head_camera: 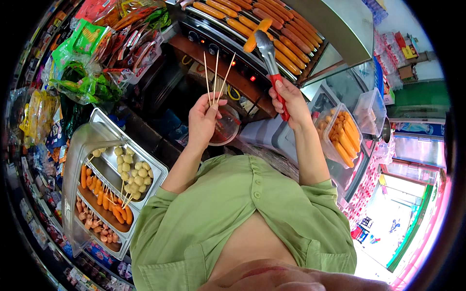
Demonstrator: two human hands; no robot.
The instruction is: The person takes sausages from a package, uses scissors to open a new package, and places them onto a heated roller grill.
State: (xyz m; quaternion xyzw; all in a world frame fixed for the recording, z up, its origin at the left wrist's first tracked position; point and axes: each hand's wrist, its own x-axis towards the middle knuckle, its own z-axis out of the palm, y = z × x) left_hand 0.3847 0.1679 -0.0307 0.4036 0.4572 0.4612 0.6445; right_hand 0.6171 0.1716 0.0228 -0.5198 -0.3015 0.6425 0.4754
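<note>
Three thin wooden skewers (217,78) fan upward from my left hand (204,120), pinched near their lower ends. My right hand (289,100) is closed around the red handle of metal tongs (269,52). At the tips of the tongs, a sausage (257,35) sticks out across the front edge of the roller grill (240,40); the tongs' head covers part of it. Rows of browned sausages (291,40) lie along the grill's metal rollers. Red lights glow beside the knobs on its front panel.
On the left, a steel tray (164,169) under a clear lid (78,152) holds skewered meatballs and sausages. Bagged snacks (120,43) are piled beyond it. A plastic tub of sausages (344,134) stands right of my forearm. Below my left hand is a clear round container (227,127).
</note>
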